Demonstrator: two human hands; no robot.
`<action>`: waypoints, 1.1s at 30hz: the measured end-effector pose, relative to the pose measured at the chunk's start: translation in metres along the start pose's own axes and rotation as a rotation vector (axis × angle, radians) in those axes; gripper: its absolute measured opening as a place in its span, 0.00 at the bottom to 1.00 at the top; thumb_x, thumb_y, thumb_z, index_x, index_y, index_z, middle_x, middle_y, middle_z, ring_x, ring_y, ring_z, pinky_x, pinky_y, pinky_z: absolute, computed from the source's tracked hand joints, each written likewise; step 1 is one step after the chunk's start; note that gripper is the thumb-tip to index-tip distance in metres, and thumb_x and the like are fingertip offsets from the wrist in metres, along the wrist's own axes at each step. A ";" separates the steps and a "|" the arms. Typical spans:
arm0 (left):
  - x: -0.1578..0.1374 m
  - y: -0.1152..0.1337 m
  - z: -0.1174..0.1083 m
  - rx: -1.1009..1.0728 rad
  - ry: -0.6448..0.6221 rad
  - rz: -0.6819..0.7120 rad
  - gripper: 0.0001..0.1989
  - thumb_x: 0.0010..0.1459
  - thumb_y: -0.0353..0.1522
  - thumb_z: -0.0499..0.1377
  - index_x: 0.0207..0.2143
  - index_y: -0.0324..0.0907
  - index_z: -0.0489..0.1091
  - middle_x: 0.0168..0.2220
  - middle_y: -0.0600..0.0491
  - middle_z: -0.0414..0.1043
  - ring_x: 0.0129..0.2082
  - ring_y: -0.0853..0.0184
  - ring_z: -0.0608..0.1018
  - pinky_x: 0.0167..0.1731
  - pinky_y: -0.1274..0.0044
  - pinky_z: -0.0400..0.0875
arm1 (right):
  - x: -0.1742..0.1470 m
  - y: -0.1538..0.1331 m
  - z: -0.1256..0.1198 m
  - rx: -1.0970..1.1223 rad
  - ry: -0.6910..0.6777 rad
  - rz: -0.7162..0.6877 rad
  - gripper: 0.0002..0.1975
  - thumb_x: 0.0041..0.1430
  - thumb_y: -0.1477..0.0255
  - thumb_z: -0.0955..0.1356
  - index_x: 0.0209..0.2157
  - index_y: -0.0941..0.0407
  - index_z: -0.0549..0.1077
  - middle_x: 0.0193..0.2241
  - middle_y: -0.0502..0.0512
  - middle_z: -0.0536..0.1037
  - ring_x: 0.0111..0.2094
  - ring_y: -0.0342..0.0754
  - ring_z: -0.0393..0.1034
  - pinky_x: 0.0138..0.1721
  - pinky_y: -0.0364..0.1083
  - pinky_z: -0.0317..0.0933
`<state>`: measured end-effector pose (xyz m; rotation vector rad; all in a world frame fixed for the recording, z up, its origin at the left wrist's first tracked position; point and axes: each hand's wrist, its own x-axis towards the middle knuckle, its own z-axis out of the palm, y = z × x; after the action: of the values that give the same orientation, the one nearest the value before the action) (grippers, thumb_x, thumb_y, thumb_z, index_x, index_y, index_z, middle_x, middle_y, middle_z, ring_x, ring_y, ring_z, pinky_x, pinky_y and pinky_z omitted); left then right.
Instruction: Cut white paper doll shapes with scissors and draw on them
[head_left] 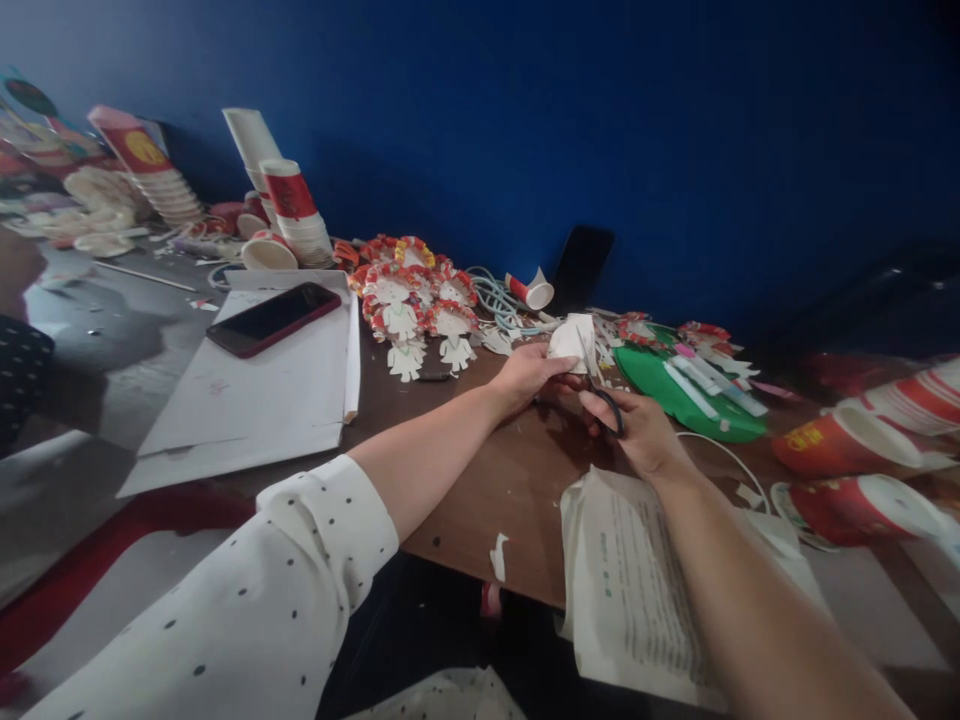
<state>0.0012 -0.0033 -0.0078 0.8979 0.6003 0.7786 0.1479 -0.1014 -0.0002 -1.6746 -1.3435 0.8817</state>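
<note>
My left hand [531, 376] pinches a small piece of white paper [571, 338] above the brown table. My right hand [637, 425] is wrapped round dark-handled scissors [611, 412], whose blades point up and lie against the paper. Both hands are close together, and the fingertips of the left are partly hidden behind the paper. Left of them lies a pile of white paper figures [401, 318] with red and orange ruffled trim. To the right, a green round piece [694, 410] carries white and pink-capped pens [705, 378].
A phone [274, 318] rests on a white box [255, 400] at the left. Stacks of paper cups [296, 215] stand behind it, and more red cups [847, 440] lie at the right. Another phone [583, 262] leans on the blue wall. A printed paper packet [630, 580] overhangs the front edge.
</note>
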 end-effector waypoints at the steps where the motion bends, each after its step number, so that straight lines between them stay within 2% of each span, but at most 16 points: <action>1: 0.000 0.000 0.000 0.000 0.000 -0.001 0.02 0.56 0.25 0.61 0.31 0.34 0.69 0.23 0.52 0.74 0.23 0.73 0.75 0.26 0.82 0.69 | 0.000 0.001 0.000 0.003 0.001 0.003 0.20 0.49 0.52 0.73 0.23 0.57 0.75 0.20 0.50 0.73 0.21 0.43 0.66 0.22 0.42 0.56; 7: 0.001 0.000 0.001 -0.020 0.012 -0.005 0.03 0.55 0.25 0.62 0.31 0.34 0.69 0.22 0.53 0.73 0.22 0.73 0.75 0.25 0.82 0.68 | 0.001 0.005 0.000 0.037 0.007 0.031 0.19 0.48 0.53 0.73 0.25 0.57 0.76 0.22 0.51 0.75 0.21 0.43 0.67 0.20 0.41 0.54; 12: 0.004 -0.003 -0.001 0.017 0.057 0.025 0.06 0.56 0.31 0.62 0.32 0.35 0.71 0.24 0.53 0.74 0.21 0.73 0.75 0.24 0.81 0.67 | 0.003 0.008 0.001 0.040 0.011 0.036 0.20 0.48 0.53 0.73 0.28 0.57 0.77 0.23 0.51 0.75 0.22 0.44 0.67 0.19 0.41 0.53; 16: 0.006 -0.003 -0.005 0.054 0.120 0.081 0.05 0.56 0.31 0.62 0.32 0.37 0.72 0.21 0.55 0.72 0.18 0.75 0.71 0.24 0.81 0.65 | 0.002 0.006 0.001 0.030 0.006 0.039 0.24 0.47 0.51 0.73 0.36 0.57 0.80 0.23 0.52 0.76 0.22 0.45 0.68 0.20 0.42 0.56; 20: 0.005 0.001 -0.005 0.015 0.079 0.070 0.02 0.54 0.28 0.62 0.30 0.37 0.72 0.20 0.55 0.71 0.17 0.75 0.69 0.25 0.80 0.65 | -0.002 -0.003 0.003 0.005 0.010 -0.002 0.27 0.47 0.50 0.72 0.41 0.56 0.81 0.22 0.50 0.75 0.21 0.44 0.67 0.22 0.42 0.58; 22: 0.003 0.003 -0.004 -0.029 0.058 0.061 0.02 0.54 0.27 0.63 0.30 0.36 0.72 0.21 0.54 0.73 0.18 0.75 0.71 0.25 0.80 0.66 | -0.003 -0.006 0.004 0.006 0.022 -0.021 0.27 0.47 0.49 0.72 0.40 0.56 0.81 0.22 0.50 0.75 0.22 0.44 0.66 0.23 0.42 0.58; 26: 0.005 0.000 -0.003 -0.073 0.037 0.041 0.06 0.51 0.27 0.64 0.32 0.35 0.73 0.24 0.52 0.74 0.21 0.74 0.73 0.23 0.81 0.63 | -0.002 -0.004 0.005 0.023 0.049 -0.034 0.23 0.48 0.49 0.72 0.31 0.57 0.80 0.19 0.50 0.72 0.21 0.43 0.65 0.23 0.42 0.58; 29: 0.007 -0.004 -0.004 -0.040 0.039 0.012 0.08 0.50 0.28 0.64 0.34 0.34 0.74 0.26 0.52 0.74 0.21 0.76 0.71 0.21 0.83 0.57 | 0.000 0.003 0.003 0.081 0.066 -0.061 0.21 0.48 0.50 0.73 0.27 0.56 0.77 0.20 0.50 0.73 0.22 0.43 0.65 0.24 0.42 0.58; 33: 0.007 -0.007 -0.005 -0.002 0.027 -0.021 0.09 0.49 0.30 0.65 0.33 0.35 0.73 0.26 0.52 0.73 0.21 0.77 0.70 0.21 0.82 0.55 | 0.001 0.005 0.002 0.131 0.068 -0.043 0.21 0.47 0.51 0.73 0.24 0.56 0.75 0.21 0.50 0.73 0.22 0.44 0.66 0.24 0.43 0.58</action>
<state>0.0041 0.0023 -0.0171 0.8792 0.6313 0.7729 0.1486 -0.1002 -0.0059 -1.5561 -1.2448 0.8615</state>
